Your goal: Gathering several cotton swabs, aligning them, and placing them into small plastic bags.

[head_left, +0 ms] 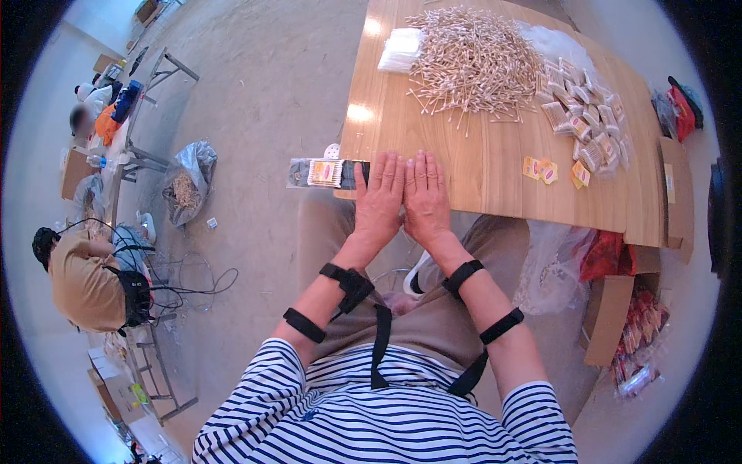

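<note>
My left hand (379,199) and my right hand (427,199) lie side by side at the near edge of the wooden table (479,166). Their fingers are stretched out flat, with nothing held that I can see. Just left of my left thumb, a clear pack of cotton swabs (325,172) with a yellow and orange card rests on a dark flat piece that sticks out past the table's left edge. A large heap of loose cotton swabs (475,62) covers the far part of the table. Whatever lies beneath my palms is hidden.
Clear plastic bags (400,50) lie left of the heap, filled swab packs (587,116) right of it. Small yellow-orange cards (541,169) sit nearer me. Cardboard boxes (607,321) stand low at right. A bag of swabs (185,185) and a seated person (89,282) are at left.
</note>
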Demonstrator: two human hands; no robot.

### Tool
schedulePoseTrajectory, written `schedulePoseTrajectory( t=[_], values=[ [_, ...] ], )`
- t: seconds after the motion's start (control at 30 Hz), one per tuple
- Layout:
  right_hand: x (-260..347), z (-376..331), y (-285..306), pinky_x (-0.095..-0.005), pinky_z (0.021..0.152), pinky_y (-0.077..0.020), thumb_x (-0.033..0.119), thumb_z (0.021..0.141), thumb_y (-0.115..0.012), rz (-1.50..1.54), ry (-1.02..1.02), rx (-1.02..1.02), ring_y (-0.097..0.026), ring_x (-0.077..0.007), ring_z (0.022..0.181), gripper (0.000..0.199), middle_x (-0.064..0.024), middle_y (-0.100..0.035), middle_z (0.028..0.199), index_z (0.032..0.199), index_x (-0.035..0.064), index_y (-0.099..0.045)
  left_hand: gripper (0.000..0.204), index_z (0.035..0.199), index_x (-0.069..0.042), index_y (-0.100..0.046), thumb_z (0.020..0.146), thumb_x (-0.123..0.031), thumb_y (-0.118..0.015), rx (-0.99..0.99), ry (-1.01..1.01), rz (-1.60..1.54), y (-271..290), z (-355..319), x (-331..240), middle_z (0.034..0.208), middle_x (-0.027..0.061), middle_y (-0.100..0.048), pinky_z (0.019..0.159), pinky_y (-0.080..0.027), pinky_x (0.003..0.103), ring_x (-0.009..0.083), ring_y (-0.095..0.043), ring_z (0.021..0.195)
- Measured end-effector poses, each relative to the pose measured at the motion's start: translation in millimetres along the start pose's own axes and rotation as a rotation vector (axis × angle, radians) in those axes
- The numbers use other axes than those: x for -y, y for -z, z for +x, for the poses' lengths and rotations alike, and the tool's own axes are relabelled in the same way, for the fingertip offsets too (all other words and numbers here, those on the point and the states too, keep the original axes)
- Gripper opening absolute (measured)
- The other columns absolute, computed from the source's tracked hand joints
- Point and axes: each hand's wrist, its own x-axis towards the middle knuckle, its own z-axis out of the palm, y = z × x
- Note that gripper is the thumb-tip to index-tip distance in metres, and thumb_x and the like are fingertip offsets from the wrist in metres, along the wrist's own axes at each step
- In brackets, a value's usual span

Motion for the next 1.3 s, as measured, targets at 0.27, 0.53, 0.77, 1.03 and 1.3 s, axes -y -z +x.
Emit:
schedulePoseTrajectory(
  t=[0.27, 0.53, 0.77, 1.03, 1.3],
  values=[
    [-29, -7, 20, -0.0526, 0.123, -0.0156, 0.025, 0.063, -0.086, 0.053, -0.187, 0.107, -0.02, -0.0362, 0.152, 0.111, -0.0226, -0.027, 0.159, 0.153, -0.0046, -0.027, 0.093, 0.153, -0.001, -0.03, 0.072, -0.012, -0.073, 0.105, 0.058, -0.101, 11, 2, -10, 0.162, 0.0145, -0.027, 0.12, -0.009, 0.063, 0.0292, -0.021, 0.153],
    [-13, -6, 17, -0.0543, 0.122, -0.0188, 0.022, 0.063, -0.086, -0.027, -0.174, 0.152, -0.019, -0.0339, 0.152, 0.109, -0.0186, -0.028, 0.16, 0.153, -0.0023, -0.028, 0.099, 0.153, -0.001, -0.03, 0.068, -0.014, -0.079, 0.104, 0.081, -0.108, 8, 1, -11, 0.162, 0.0145, -0.026, 0.12, -0.009, 0.063, 0.0286, -0.022, 0.153],
    [-14, 2, 9, -0.0548, 0.123, -0.0152, 0.021, 0.067, -0.083, 0.006, -0.074, 0.097, -0.021, -0.0345, 0.152, 0.099, -0.0201, -0.03, 0.159, 0.15, -0.0018, -0.034, 0.088, 0.152, -0.001, -0.033, 0.075, -0.014, -0.073, 0.076, 0.076, -0.023, 2, 1, -9, 0.162, 0.0149, -0.028, 0.119, -0.009, 0.065, 0.0285, -0.022, 0.152],
    [-8, -10, -5, -0.0555, 0.123, -0.0141, 0.012, 0.082, -0.062, -0.025, -0.029, -0.01, -0.025, -0.037, 0.15, 0.069, -0.0234, -0.036, 0.155, 0.146, -0.0023, -0.04, 0.071, 0.151, -0.002, -0.036, 0.085, -0.014, -0.06, 0.029, 0.11, -0.013, -4, 2, -13, 0.161, 0.0153, -0.029, 0.119, -0.009, 0.065, 0.0292, -0.023, 0.152],
    [2, -8, -11, -0.055, 0.123, -0.0134, 0.008, 0.082, -0.06, -0.006, 0.0, -0.005, -0.021, -0.0369, 0.151, 0.071, -0.0228, -0.032, 0.157, 0.149, -0.0017, -0.037, 0.086, 0.152, -0.001, -0.034, 0.077, -0.021, -0.072, 0.005, 0.081, 0.103, -8, 1, -10, 0.163, 0.0159, -0.025, 0.119, -0.008, 0.065, 0.0304, -0.019, 0.153]
  ],
)
